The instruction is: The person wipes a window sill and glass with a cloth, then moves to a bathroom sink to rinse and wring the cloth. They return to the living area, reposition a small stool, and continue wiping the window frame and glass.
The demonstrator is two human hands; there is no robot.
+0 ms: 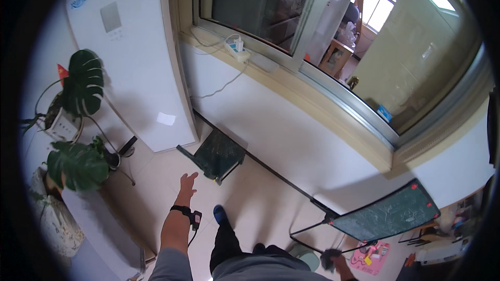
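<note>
My left hand [188,184] reaches forward over the tiled floor with its fingers apart and nothing in it. A strap with a small device [195,218] is on that forearm. Just beyond the fingertips stands a small dark green chair [218,154], near the wall under the window. At the lower right, my right hand [338,262] is closed on a grey cloth [329,259], beside the black stand of a green chalkboard [384,218]. A pale green round container [306,255] is on the floor left of the cloth.
Potted monstera plants [78,166] and a grey sofa-like piece [101,226] line the left. A white refrigerator-like cabinet [129,66] stands ahead. On the window sill [312,101] lies a power strip [236,51] with cables. A pink board [371,259] with small items lies at the lower right.
</note>
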